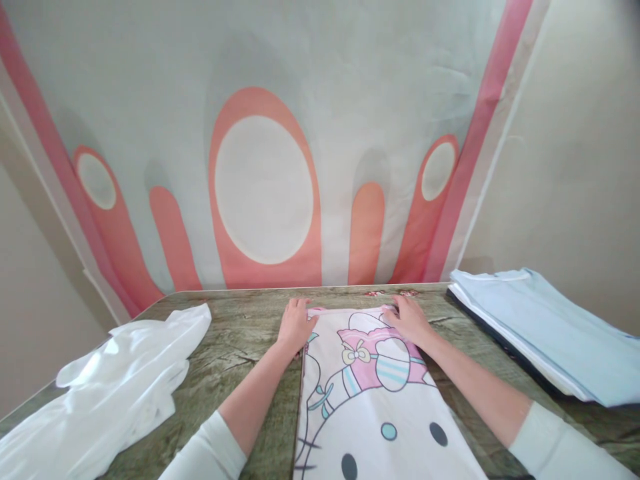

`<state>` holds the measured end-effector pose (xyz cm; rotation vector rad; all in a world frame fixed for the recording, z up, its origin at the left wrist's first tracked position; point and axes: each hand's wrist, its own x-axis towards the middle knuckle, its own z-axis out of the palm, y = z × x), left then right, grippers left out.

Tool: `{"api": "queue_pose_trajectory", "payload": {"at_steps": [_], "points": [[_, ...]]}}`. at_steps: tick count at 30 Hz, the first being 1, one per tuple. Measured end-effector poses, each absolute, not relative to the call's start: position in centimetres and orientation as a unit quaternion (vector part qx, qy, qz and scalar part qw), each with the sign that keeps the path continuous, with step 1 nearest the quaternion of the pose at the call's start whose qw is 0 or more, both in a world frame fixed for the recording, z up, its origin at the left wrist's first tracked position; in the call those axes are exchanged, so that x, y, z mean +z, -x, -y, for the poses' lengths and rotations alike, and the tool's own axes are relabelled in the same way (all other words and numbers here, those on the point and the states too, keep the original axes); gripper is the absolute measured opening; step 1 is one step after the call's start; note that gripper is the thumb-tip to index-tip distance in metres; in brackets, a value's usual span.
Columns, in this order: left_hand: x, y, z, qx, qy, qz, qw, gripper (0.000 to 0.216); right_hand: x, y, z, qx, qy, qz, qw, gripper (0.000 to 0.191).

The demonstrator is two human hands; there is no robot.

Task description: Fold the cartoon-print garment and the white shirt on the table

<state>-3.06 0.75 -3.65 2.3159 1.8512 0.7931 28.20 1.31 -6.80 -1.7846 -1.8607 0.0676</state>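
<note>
A folded printed cloth lies flat on the wood-patterned table in front of me. It is white and pink, with a cartoon cat's head upside down from my side and a bow. My left hand grips its far left corner, thumb on top and fingers over the edge. At the far right corner, my right hand holds it the same way. Both arms reach forward along the cloth's sides. Its near end runs out of the bottom of the view.
A crumpled white cloth lies on the table's left side. On the right sits a stack of folded clothes, light blue on top, with white and dark layers below. The table ends at a wall with a pink-and-grey printed backdrop.
</note>
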Motion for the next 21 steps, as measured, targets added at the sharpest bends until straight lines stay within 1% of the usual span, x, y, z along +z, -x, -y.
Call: {"api": "queue_pose_trajectory", "payload": {"at_steps": [3, 6, 8, 12, 21], "points": [[-3.1, 3.8, -1.0, 0.26, -0.725, -0.635, 0.057, 0.029, -6.3, -29.0, -1.5, 0.098, 0.683, 0.66, 0.297, 0.051], [-3.0, 4.1, -1.1, 0.253, -0.71, -0.651, 0.094, 0.028, -6.3, -29.6, -1.6, 0.193, 0.685, 0.633, 0.305, 0.059], [-3.1, 4.1, -1.1, 0.254, -0.705, -0.652, 0.117, 0.031, -6.5, -29.8, -1.7, 0.215, 0.679, 0.63, 0.31, 0.062], [-3.0, 3.6, -0.8, 0.261, -0.704, -0.643, 0.152, 0.035, -6.9, -29.7, -1.8, 0.216, 0.676, 0.626, 0.323, 0.06], [-2.7, 3.1, -0.6, 0.283, -0.699, -0.626, 0.198, 0.044, -6.6, -28.7, -1.7, 0.17, 0.651, 0.654, 0.345, 0.052]]}}
